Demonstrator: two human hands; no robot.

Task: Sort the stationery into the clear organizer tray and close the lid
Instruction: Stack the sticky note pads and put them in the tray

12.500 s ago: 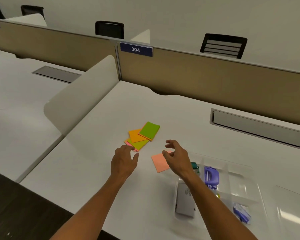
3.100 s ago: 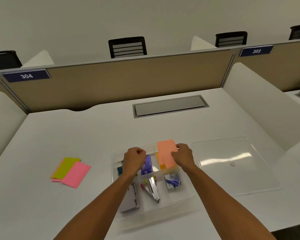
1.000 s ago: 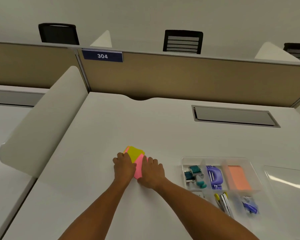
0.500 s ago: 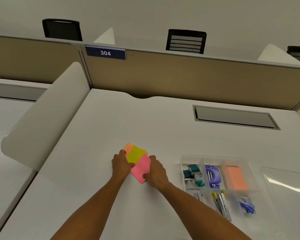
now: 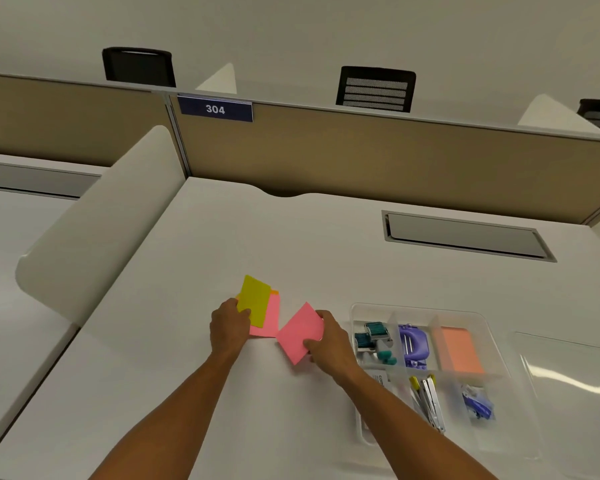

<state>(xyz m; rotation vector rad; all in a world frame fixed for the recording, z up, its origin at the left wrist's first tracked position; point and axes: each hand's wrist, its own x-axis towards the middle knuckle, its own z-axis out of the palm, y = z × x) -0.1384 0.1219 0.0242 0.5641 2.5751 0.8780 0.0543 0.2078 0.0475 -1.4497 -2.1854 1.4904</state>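
Here we see a white desk (image 5: 326,244) against tan partitions (image 5: 395,157); our right hand (image 5: 329,341) pinches a pink pad (image 5: 298,332), while at nine o'clock our left hand (image 5: 229,327) grips the yellow pad (image 5: 255,297).

An open-plan office: white desks (image 5: 222,244) split by tan partition panels (image 5: 395,161), a numbered plate (image 5: 215,109) (it reads 304), mesh-backed chairs (image 5: 375,89) beyond.

Bare desk (image 5: 291,244) ahead lies open; organizer tray (image 5: 357,308) walls block rightward.
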